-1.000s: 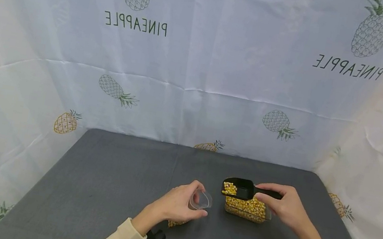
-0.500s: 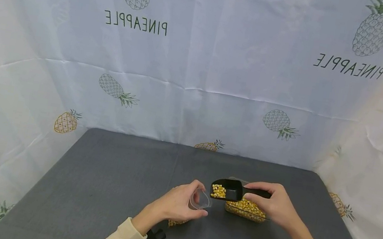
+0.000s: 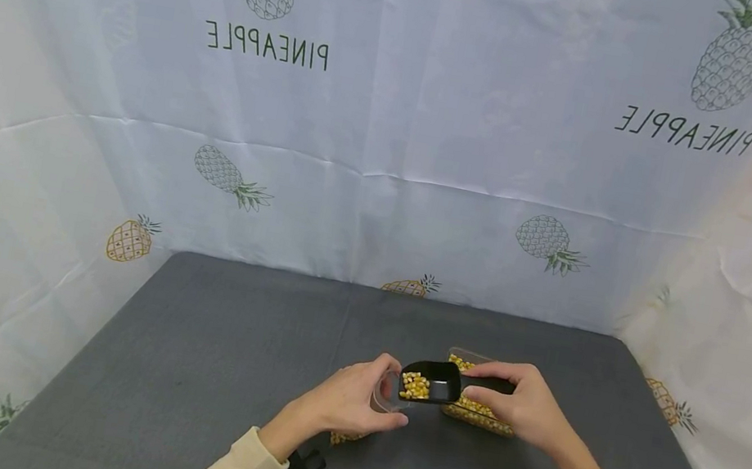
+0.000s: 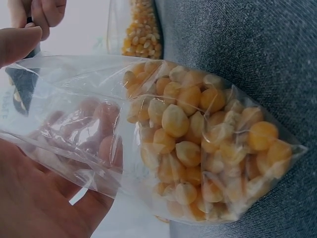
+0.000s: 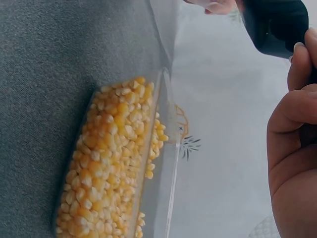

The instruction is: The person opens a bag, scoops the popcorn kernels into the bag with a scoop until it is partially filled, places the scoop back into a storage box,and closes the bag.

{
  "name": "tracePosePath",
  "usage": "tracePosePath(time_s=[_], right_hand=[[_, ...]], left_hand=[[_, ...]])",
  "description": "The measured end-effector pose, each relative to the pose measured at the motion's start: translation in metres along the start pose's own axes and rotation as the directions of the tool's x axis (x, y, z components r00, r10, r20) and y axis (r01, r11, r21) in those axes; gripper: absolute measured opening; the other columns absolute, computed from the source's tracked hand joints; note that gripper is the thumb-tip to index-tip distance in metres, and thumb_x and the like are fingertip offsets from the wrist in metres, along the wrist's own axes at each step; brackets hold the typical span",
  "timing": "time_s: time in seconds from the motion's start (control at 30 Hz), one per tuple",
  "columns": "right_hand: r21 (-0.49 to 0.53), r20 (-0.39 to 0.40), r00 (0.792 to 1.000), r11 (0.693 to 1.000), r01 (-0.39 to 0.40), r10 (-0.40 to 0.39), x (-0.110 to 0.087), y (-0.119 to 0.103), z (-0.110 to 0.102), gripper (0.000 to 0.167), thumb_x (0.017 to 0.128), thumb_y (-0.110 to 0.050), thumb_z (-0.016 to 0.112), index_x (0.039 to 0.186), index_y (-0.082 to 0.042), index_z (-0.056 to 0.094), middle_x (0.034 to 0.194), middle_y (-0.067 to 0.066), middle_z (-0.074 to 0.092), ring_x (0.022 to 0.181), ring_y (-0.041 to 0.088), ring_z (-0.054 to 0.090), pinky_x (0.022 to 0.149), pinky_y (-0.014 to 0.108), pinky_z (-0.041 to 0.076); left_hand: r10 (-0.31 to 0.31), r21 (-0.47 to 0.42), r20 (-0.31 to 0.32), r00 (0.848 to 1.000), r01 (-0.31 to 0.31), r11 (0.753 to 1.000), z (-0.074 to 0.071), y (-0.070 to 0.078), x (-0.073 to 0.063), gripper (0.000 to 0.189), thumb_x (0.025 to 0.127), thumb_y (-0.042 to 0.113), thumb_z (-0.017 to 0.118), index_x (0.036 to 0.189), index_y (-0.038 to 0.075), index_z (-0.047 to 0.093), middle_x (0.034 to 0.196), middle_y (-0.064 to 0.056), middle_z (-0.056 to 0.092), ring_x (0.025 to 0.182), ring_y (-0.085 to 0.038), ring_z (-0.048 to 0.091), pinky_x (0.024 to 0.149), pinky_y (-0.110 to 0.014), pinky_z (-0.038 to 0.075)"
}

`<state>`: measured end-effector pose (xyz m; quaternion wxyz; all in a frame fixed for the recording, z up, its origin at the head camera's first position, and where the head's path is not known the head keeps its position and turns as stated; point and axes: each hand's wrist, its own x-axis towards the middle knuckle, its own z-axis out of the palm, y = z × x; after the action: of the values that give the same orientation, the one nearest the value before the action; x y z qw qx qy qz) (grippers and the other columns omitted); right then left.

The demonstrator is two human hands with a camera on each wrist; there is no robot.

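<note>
My left hand (image 3: 348,400) holds a clear plastic bag (image 4: 94,168) upright by its upper part, with thumb and fingers around its mouth. Corn kernels (image 4: 188,148) fill the bag's lower part, which comes to a point near the table. My right hand (image 3: 530,405) grips a black scoop (image 3: 447,381) by its handle. Kernels lie toward the front of the scoop, whose lip is over the bag's mouth. Below and behind the right hand stands a clear rectangular container (image 5: 173,193) of corn kernels (image 5: 106,163), partly hidden by scoop and hand in the head view.
A dark grey cloth covers the table (image 3: 238,344). White curtains (image 3: 397,105) with pineapple prints hang behind it and at both sides. Black bands with camera mounts (image 3: 307,468) sit at both wrists.
My right hand has carried the scoop leftward and slightly nearer, from above the container to the bag's mouth. The left hand and bag have stayed in place.
</note>
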<state>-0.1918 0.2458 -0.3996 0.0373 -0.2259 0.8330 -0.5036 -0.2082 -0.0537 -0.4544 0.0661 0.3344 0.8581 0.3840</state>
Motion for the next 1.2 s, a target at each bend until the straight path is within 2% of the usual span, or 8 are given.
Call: tracePosePath(time_s=[0.1,0.23,0.33,0.43,0.5,0.77,1.03,1.2], right_hand=[[-0.019,0.01,1.0,1.0,-0.001,0.001,0.002,0.001,0.003,0.028,0.094,-0.016,0.075,0.117,-0.001,0.074,0.056,-0.001,0.048,0.045,0.005,0.033,0.044,0.029,0.04],[-0.045,0.022,1.0,0.999,0.002,-0.002,0.005,0.003,0.007,0.029,0.093,-0.019,0.076,0.116,-0.003,0.075,0.077,0.009,0.065,0.047,0.005,0.034,0.047,0.029,0.041],[-0.05,0.043,0.999,0.999,0.021,-0.019,0.008,0.005,0.009,0.028,0.093,-0.019,0.076,0.116,-0.003,0.075,0.1,0.014,0.071,0.054,0.009,0.048,0.052,0.03,0.046],[-0.06,0.062,0.997,0.997,0.042,-0.038,0.01,0.007,0.01,0.026,0.093,-0.019,0.075,0.115,-0.004,0.075,0.112,0.015,0.071,0.071,0.013,0.062,0.059,0.031,0.052],[-0.07,0.07,0.997,0.996,0.047,-0.042,0.011,0.006,0.01,0.026,0.094,-0.02,0.075,0.115,-0.005,0.075,0.113,0.015,0.071,0.081,0.016,0.067,0.063,0.032,0.055],[-0.141,0.094,0.995,0.989,0.045,-0.031,0.012,-0.002,0.012,0.028,0.094,-0.026,0.075,0.116,-0.008,0.075,0.114,0.015,0.071,0.089,0.013,0.067,0.069,0.031,0.055],[-0.179,0.112,0.988,0.976,0.126,-0.107,0.014,-0.008,0.016,0.024,0.093,-0.023,0.076,0.113,-0.01,0.076,0.111,0.01,0.072,0.088,0.011,0.067,0.069,0.03,0.055],[-0.22,0.108,0.986,0.964,0.147,-0.126,0.013,-0.013,0.017,0.023,0.093,-0.024,0.076,0.112,-0.011,0.076,0.11,0.004,0.073,0.09,0.012,0.067,0.07,0.03,0.054]], left_hand=[[-0.005,-0.002,0.001,1.0,0.005,1.0,0.0,0.0,0.0,0.062,0.091,0.046,0.072,0.137,0.012,0.049,0.097,0.01,0.058,0.073,0.003,0.059,0.068,-0.022,0.051],[-0.015,0.0,0.003,1.0,0.015,1.0,0.0,0.001,0.001,0.063,0.091,0.046,0.072,0.138,0.011,0.049,0.096,0.012,0.057,0.073,0.003,0.059,0.068,-0.022,0.051],[-0.027,-0.002,0.006,1.0,0.027,1.0,-0.001,0.001,0.001,0.064,0.09,0.045,0.073,0.138,0.011,0.049,0.095,0.011,0.057,0.073,0.002,0.059,0.068,-0.023,0.051],[-0.038,-0.007,0.012,0.999,0.038,0.999,-0.001,0.001,0.0,0.065,0.09,0.046,0.074,0.139,0.011,0.049,0.095,0.011,0.057,0.074,0.002,0.06,0.068,-0.023,0.051],[-0.041,-0.011,0.015,0.999,0.041,0.999,-0.001,0.001,0.0,0.065,0.09,0.046,0.074,0.139,0.011,0.049,0.095,0.01,0.057,0.074,0.002,0.06,0.069,-0.024,0.051],[-0.04,0.002,0.014,0.999,0.04,0.999,-0.001,0.0,0.001,0.069,0.089,0.048,0.073,0.141,0.01,0.048,0.094,0.011,0.057,0.074,0.001,0.059,0.068,-0.024,0.05],[-0.045,0.021,0.006,0.999,0.045,0.999,0.0,0.002,0.0,0.067,0.088,0.049,0.073,0.139,0.012,0.049,0.094,0.009,0.056,0.072,-0.003,0.056,0.066,-0.024,0.048],[-0.027,-0.011,0.004,1.0,0.027,1.0,0.001,0.002,0.0,0.063,0.089,0.046,0.074,0.136,0.012,0.05,0.098,0.008,0.059,0.074,-0.001,0.058,0.068,-0.023,0.05]])
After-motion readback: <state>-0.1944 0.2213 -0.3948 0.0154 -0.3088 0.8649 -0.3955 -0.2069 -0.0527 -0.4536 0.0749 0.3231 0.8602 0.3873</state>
